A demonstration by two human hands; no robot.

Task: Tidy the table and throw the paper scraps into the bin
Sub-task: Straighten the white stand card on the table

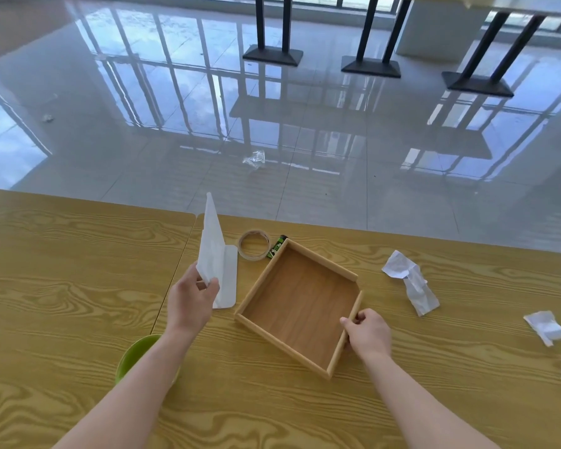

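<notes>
The left hand (188, 303) is pinching a white sheet (212, 251) upright; to its right, the right hand (366, 333) is gripping the empty tray (300, 307) wall. Crumpled scraps (410, 281) are lying far right; dragging the tray could be sweeping them off the table (62, 286).

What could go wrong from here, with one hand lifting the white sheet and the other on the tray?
The left hand pinches only a corner of the white sheet, so it may slip or tear. The right hand grips the wooden tray; sliding it could shove the tape roll and the lighter toward the table edge.
</notes>
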